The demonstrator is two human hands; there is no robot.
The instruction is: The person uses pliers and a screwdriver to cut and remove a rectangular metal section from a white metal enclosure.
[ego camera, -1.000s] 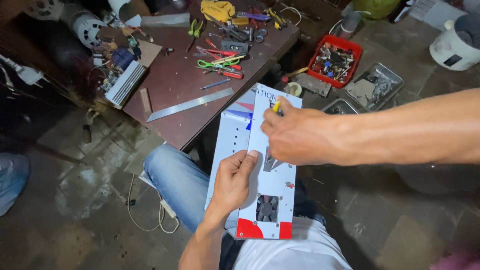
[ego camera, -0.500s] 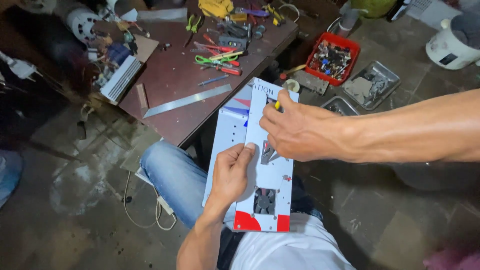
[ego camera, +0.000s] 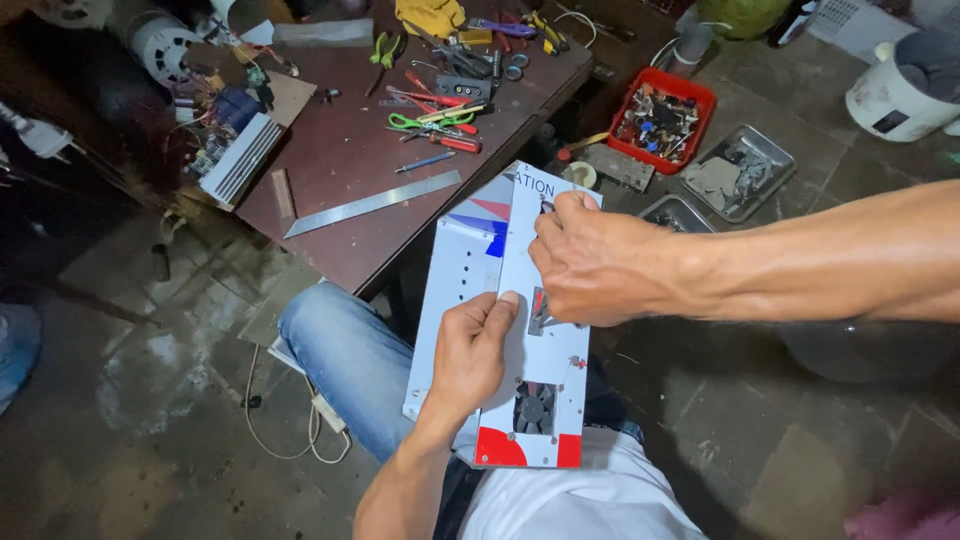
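On my lap lies a long white metal panel with red and blue markings, rows of small holes and a small black fan set near its lower end. My left hand grips the panel at its middle, thumb on top. My right hand rests on the panel's upper half. Its fingers are pinched on a small tool that is almost hidden; only a dark bit shows at the fingertips.
A brown worktable stands ahead with a steel ruler, pliers, screwdrivers and a finned electronics board. A red parts tray, metal trays and a white pot sit on the floor. A cable lies beside my knee.
My right hand has slid a little up the panel, and the yellow tip seen in its grip before is now hidden. My left hand keeps its hold; the view shifted slightly.
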